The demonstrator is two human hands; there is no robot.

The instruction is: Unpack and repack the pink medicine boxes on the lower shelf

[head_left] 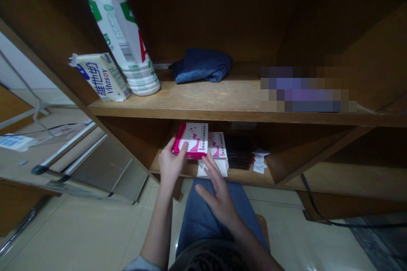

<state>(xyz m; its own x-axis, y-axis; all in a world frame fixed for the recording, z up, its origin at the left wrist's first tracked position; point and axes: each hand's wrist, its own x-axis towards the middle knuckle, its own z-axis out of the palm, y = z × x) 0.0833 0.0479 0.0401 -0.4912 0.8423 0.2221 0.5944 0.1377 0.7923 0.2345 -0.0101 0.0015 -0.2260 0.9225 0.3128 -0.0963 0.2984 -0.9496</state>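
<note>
Cardboard box [194, 139], flat, pink and white, sits in the left hand [170, 163], thumb over its top, at the mouth of the lower brown wooden shelf [248, 176]. The right hand [220, 199], fingers loosely spread, grips nothing by the box's near right corner (touching or not, I can't tell from here). I'd judge the handling partway: one box in hand, not yet set down; a second pink-and-white cardboard box [217, 145] sits just to its right, ungripped.

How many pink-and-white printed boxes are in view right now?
2. One box is held in the left hand; a second box sits just right of it in the lower compartment. Others may be hidden behind them.
</note>
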